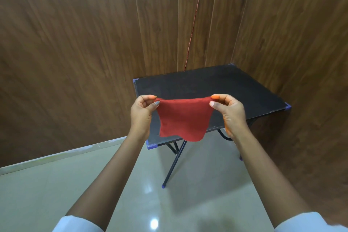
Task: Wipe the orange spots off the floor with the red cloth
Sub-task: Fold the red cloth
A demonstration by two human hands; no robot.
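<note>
while both arms are stretched out in front, the red cloth [183, 118] is held up in the air by its two top corners, spread flat between the hands like a little flag. left hand [141, 113] has one corner pinched between thumb and forefinger, right hand [230, 112] has the other corner pinched the same way, so both grips are closed tight on the fabric. top edge of the cloth runs pretty much straight across between the fingertips, and the bottom edge hangs loose and wavy.

the cloth hangs over the near part of a small black folding table [244, 88], which sits tucked into the corner of the room against wood-panel walls [75, 43]. can't tell if the lower edge touches the tabletop, looks like it's just hanging in front of it. table has little blue caps on its corners and on the feet of its crossed black legs [174, 160].

floor [56, 184] is pale glossy tile with a light reflection on it, and a pale skirting strip [56, 156] runs along the bottom of the left wall. a thin red cord [194, 17] hangs down the wall behind the table. white sleeves [75, 225] show at the bottom edge on both arms.
</note>
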